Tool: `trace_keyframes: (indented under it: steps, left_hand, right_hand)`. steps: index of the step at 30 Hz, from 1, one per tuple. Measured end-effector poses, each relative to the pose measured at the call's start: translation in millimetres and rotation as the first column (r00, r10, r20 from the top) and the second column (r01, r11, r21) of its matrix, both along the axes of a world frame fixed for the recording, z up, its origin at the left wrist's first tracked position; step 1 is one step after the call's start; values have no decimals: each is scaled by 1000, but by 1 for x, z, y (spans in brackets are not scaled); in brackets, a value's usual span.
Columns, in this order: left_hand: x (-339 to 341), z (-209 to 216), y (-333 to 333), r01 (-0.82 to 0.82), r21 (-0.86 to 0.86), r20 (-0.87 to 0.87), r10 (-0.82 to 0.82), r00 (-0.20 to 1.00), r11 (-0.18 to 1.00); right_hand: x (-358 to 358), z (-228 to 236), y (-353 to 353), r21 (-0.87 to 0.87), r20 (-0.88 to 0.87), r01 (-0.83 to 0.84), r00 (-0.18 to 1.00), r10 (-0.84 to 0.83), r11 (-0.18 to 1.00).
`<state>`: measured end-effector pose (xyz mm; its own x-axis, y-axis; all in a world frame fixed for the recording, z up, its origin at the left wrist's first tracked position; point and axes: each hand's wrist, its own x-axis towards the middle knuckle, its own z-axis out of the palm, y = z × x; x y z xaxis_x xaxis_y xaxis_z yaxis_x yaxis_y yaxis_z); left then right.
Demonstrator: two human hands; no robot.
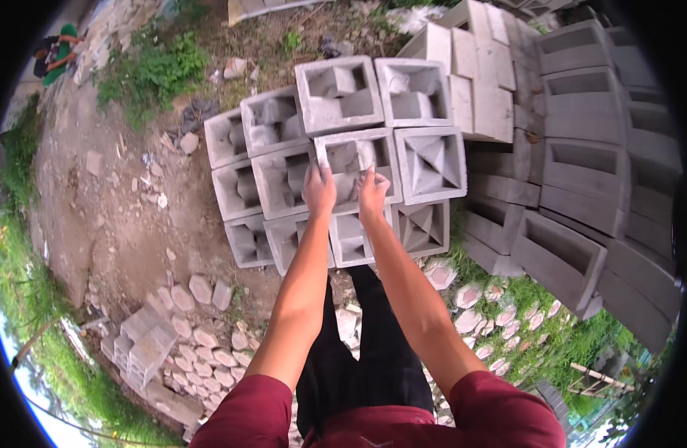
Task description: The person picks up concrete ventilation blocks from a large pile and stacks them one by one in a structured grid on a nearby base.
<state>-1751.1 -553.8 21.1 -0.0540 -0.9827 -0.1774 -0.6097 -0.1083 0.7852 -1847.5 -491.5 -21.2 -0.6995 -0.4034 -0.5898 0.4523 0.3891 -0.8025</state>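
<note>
A stack of grey concrete blocks (433,134) with square open faces stands in front of me, several across and several high. Some faces show hollow insides with inner pieces, others a pyramid-like recess. My left hand (319,190) is closed at the left rim of a central concrete block (384,137), its thumb toward the opening. Over the same block's opening, my right hand (372,196) has its fingers bent together near the inner part. Whether those fingers pinch a small piece or the block itself is hard to see.
Tall rows of rectangular concrete troughs (582,160) and pale slabs (478,67) stand at the right. Hexagonal pavers (201,355) lie around my feet. Grey blocks (145,340) sit at the lower left. Rubble-strewn dirt (134,201) spreads left; a person (58,56) is far off there.
</note>
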Motion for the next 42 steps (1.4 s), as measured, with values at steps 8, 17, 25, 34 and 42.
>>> trace_keyframes:
  steps: [8, 17, 25, 34, 42]
  left_hand:
    - [25, -13, -6, -117, -11, -36, 117, 993, 993]
    - [46, -41, 0, -125, 239, -505, 233, 831, 963]
    - [58, -24, 14, -140, 597, -523, 515, 679, 790]
    - [135, 20, 105, 179, 912, -393, 910, 131, 368]
    - [183, 177, 203, 377, 724, -633, 773, 31, 578]
  right_hand:
    - [54, 41, -49, -62, 276, 403, 886, -372, 913]
    - [51, 27, -67, 36, 545, 570, 677, -494, 821]
    - [46, 44, -45, 34, 646, 536, 632, -428, 844]
    - [131, 210, 70, -190, 532, 334, 826, -189, 923]
    - [241, 437, 150, -407, 77, -332, 916, 394, 851]
